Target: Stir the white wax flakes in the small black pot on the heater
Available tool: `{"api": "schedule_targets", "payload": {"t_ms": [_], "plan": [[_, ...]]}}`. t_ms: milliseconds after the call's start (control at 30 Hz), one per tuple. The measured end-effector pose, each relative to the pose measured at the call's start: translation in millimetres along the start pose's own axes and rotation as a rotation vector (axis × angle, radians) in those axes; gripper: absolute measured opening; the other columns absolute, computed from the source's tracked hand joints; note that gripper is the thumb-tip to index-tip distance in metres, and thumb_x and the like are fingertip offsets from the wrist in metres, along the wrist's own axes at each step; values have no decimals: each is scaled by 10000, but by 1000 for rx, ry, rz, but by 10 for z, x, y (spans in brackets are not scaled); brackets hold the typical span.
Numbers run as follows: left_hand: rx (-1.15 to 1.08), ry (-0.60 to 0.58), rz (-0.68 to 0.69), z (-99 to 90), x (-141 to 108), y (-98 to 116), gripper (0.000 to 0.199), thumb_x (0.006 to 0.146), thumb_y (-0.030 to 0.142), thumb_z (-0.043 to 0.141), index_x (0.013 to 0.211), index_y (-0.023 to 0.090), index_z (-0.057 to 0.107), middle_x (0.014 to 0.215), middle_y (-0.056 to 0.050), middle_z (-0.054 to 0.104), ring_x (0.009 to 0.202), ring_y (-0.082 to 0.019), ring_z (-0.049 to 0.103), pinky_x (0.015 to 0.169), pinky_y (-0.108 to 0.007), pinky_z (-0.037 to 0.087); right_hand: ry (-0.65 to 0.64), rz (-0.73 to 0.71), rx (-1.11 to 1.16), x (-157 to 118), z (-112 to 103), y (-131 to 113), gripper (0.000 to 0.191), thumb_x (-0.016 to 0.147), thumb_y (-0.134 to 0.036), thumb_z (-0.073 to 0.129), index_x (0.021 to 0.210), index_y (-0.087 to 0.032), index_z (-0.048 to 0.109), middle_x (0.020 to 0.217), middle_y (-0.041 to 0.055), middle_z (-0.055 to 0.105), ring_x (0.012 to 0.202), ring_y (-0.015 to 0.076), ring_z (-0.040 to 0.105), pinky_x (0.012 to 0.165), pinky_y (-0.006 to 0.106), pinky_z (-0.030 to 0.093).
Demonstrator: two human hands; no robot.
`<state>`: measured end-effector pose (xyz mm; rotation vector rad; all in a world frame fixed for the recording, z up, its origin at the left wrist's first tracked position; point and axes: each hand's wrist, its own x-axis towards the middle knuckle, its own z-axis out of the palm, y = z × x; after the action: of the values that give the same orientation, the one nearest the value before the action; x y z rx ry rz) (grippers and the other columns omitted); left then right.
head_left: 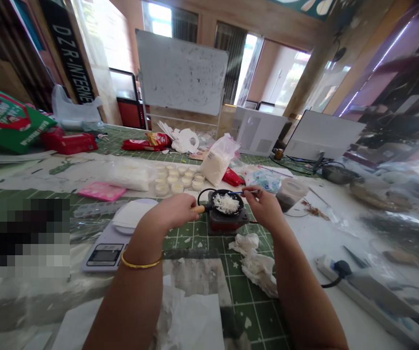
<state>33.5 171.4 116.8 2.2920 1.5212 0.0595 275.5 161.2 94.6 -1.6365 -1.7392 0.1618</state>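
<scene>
My left hand (180, 210) is closed around the wooden handle (202, 209) of a small black pan (241, 208). White flakes or chips (227, 202) lie heaped in the pan, which rests on a small electric hot plate (226, 223) with a dark red side. In my right hand (262, 201) is a thin blue stick (241, 192), pinched between the fingers, its far end reaching the pan's rim. Whether its tip touches the white flakes is too small to tell.
Behind the pan stand several small cups with pale contents (177, 187) and a bag of white flakes (214, 163). A kitchen scale (112, 253) sits left, crumpled tissues (256, 267) in front. At right are a plastic cup (290, 194) and a power strip (370, 296).
</scene>
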Motion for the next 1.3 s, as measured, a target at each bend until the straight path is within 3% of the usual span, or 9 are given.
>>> {"api": "schedule_targets", "payload": {"t_ms": [100,233,700,1167,1300], "plan": [[-14,-1,-4,-2,-7,4,219,708,374,485,772,190,584,724,-27,604,585,-144,531,461,-237,304,-56,-12,17,0,-2,2,232,798,-339,459,897,-219,631,811,27,692,754,185,613,690,295,417],[-7,2,2,1,-8,1,210,707,365,487,766,189,585,730,-28,603,596,-146,531,464,-239,304,-7,28,-26,-6,-45,-9,264,803,-356,445,914,-212,636,804,42,690,720,190,611,664,298,416],[-8,-11,0,13,6,-22,231,703,384,489,790,197,593,729,-28,611,608,-158,544,479,-244,318,-28,10,-130,-55,-212,-17,268,798,-357,441,882,-215,652,792,36,686,722,184,600,663,286,405],[9,-10,16,10,13,-14,227,699,374,487,782,192,594,748,-34,618,624,-161,542,491,-249,316,-93,-72,-212,-208,-364,-218,243,824,-321,423,848,-210,637,731,16,679,700,172,605,679,275,392],[6,-8,24,13,9,-18,230,697,378,491,776,190,596,730,-32,617,612,-160,546,480,-246,313,-40,-83,-265,-226,-389,-237,245,836,-324,412,852,-200,623,744,30,675,723,194,599,696,304,380]]}}
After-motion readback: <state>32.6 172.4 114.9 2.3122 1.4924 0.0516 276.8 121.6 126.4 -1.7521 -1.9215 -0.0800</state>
